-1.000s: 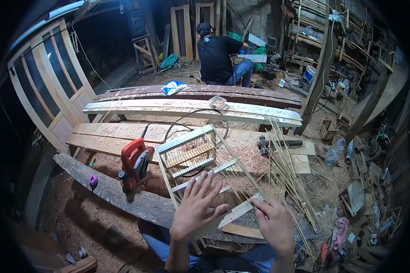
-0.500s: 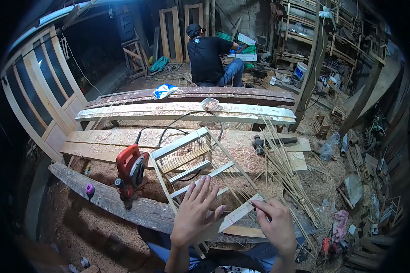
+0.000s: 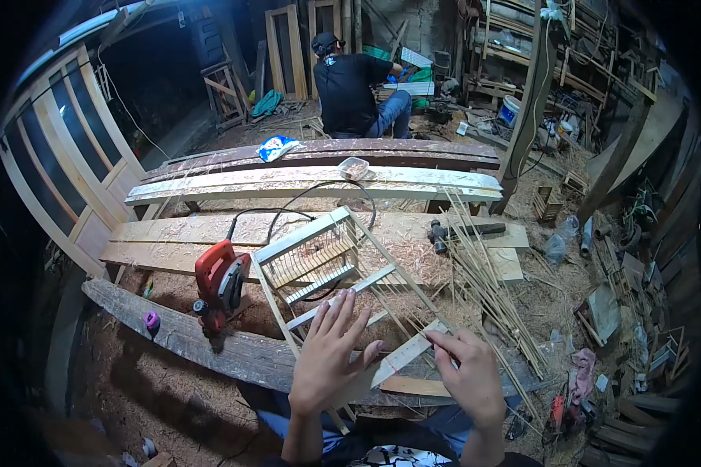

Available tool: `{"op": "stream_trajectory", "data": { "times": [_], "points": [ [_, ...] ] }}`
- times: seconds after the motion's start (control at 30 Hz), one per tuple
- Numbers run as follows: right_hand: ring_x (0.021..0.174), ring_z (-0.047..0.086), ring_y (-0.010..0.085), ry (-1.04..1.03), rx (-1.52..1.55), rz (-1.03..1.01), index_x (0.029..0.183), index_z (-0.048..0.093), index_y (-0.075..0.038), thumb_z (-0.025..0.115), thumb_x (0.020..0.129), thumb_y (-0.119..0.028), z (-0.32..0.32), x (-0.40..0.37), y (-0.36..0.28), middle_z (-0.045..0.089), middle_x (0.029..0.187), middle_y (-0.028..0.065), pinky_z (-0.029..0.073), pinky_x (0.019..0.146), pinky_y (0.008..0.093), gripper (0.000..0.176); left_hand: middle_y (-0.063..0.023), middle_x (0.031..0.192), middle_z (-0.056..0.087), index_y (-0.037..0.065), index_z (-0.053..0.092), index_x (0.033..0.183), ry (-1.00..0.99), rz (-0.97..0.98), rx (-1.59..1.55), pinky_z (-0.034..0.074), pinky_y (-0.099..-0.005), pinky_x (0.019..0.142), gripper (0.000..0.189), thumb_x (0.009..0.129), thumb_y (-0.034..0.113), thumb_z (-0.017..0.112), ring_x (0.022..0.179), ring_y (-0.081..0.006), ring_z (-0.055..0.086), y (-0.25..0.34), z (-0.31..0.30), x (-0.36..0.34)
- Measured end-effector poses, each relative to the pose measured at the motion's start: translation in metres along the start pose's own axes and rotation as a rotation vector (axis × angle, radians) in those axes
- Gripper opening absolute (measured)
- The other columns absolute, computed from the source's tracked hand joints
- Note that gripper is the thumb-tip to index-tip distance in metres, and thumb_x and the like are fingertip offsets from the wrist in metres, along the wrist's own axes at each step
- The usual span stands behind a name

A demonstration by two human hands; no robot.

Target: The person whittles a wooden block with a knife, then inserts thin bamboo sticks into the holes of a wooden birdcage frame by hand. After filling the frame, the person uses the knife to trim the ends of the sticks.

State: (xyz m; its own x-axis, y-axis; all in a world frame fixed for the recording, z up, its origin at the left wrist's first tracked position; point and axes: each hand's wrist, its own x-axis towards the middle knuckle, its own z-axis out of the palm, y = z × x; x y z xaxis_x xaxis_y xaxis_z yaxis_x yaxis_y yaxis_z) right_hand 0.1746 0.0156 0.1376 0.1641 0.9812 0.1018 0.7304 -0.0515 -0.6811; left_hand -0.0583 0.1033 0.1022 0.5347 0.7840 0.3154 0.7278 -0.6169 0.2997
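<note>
Left hand [image 3: 329,359] flat on wooden frame [image 3: 302,243], right hand [image 3: 472,380] at its corner.

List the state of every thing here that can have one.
left hand: open, fingers spread flat on the wooden frame.
right hand: fingers pinched shut at the frame's near rail.
wooden frame: lying flat, far section filled with sticks.
red power tool: lying untouched, cord attached.
loose sticks: scattered beside the frame.

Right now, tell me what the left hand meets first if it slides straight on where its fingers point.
The left hand lies flat on the wooden frame. Straight ahead it would probably meet the frame's next cross rail first, then the barred section beyond; depth is unclear.
</note>
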Motion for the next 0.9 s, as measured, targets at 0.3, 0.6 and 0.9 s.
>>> {"op": "stream_trajectory", "data": {
  "times": [0.3, 0.6, 0.9],
  "points": [
    [0.094, 0.074, 0.028, 0.091, -0.362, -0.222, 0.118, 0.074, -0.017, 0.068, 0.098, -0.018, 0.034, 0.026, -0.023, 0.069, 0.099, 0.0068, 0.057, 0.079, 0.0454, 0.021, -0.0252, 0.162, 0.046, 0.005, 0.059, 0.149, -0.002, 0.006, 0.017, 0.025, -0.0494, 0.13, 0.06, 0.104, 0.045, 0.064, 0.155, -0.0375, 0.039, 0.001, 0.0, 0.0],
    [0.092, 0.076, 0.0336, 0.033, -0.366, -0.172, 0.126, 0.071, -0.018, 0.062, 0.1, -0.015, 0.039, 0.044, -0.031, 0.072, 0.101, 0.0104, 0.058, 0.079, 0.0506, 0.027, -0.0236, 0.161, 0.048, 0.003, 0.057, 0.149, 0.021, 0.018, 0.014, 0.025, -0.0483, 0.131, 0.061, 0.105, 0.044, 0.062, 0.155, -0.0356, 0.038, -0.001, 0.002, 0.0],
    [0.085, 0.076, 0.0377, 0.087, -0.307, -0.17, 0.128, 0.07, -0.017, 0.063, 0.101, -0.016, 0.036, 0.039, -0.022, 0.073, 0.095, 0.0123, 0.058, 0.075, 0.0526, 0.028, -0.0179, 0.163, 0.047, 0.006, 0.057, 0.15, 0.008, 0.007, 0.012, 0.025, -0.047, 0.131, 0.06, 0.102, 0.038, 0.068, 0.157, -0.0335, 0.036, -0.001, 0.002, -0.001]
  ]
}}
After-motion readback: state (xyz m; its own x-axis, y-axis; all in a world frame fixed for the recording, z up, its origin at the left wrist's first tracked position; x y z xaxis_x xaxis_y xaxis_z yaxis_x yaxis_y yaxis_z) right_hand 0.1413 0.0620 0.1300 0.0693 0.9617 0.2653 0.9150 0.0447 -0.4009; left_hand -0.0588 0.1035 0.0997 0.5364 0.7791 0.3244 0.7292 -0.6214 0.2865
